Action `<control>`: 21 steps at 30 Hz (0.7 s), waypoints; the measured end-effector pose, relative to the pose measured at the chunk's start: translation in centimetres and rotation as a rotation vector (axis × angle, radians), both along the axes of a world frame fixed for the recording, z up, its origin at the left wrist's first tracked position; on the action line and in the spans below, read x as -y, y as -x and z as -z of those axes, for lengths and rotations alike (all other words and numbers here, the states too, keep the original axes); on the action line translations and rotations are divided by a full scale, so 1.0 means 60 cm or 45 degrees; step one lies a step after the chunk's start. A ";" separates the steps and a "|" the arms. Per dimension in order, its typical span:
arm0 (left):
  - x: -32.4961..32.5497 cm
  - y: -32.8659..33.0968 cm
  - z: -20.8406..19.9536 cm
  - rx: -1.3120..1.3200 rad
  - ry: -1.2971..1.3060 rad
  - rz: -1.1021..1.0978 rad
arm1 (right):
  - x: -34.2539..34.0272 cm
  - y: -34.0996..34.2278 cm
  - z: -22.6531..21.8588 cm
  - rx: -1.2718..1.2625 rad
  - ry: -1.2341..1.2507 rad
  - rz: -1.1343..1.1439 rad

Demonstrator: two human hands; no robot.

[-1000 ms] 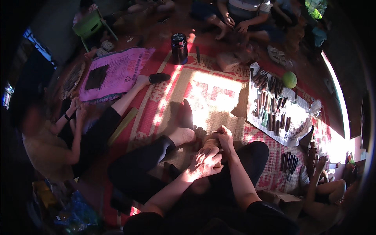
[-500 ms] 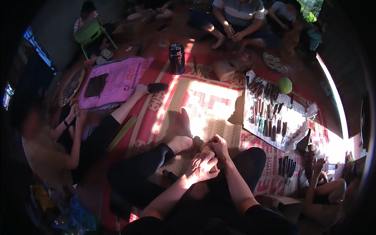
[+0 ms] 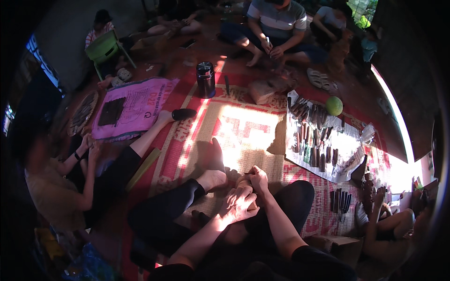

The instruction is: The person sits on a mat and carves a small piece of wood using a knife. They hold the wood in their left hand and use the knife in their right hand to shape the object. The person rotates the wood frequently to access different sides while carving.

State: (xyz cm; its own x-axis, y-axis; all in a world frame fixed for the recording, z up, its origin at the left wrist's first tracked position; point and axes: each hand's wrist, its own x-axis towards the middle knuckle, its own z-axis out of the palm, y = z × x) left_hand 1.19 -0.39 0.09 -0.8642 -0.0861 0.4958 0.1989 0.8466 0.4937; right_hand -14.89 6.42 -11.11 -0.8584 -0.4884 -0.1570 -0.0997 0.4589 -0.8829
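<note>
My left hand is wrapped round a light brown piece, perhaps wood, between my bent knees. Just beyond it, my right hand is closed with its thumb and fingers pinched near the far end of that piece. Something small and dark seems to show at the right fingertips, too small to name. Under and past my hands lies the woven mat, red and straw-coloured, with my bare foot on it.
Several dark-handled knives or tools lie on a white sheet at the right, near a green round fruit. More dark tools lie nearer me. A black flask stands ahead, left of a wooden block. People sit around; a pink sack lies left.
The whole view has tilted a little, so the scene sits lower and slightly left. My right hand's fingers have shifted at the far end of the piece; my left hand keeps its grip.
</note>
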 end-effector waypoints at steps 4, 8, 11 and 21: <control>-0.007 0.000 -0.008 0.038 0.056 0.026 | 0.002 0.031 -0.002 -0.115 -0.133 0.034; -0.006 -0.009 0.001 0.009 0.025 -0.047 | -0.004 0.008 -0.037 0.171 0.112 0.039; 0.003 0.000 -0.006 -0.045 0.005 -0.064 | -0.010 -0.005 -0.020 0.200 0.129 -0.022; 0.010 -0.003 0.006 -0.123 0.026 -0.076 | 0.002 0.019 0.001 0.057 0.033 0.125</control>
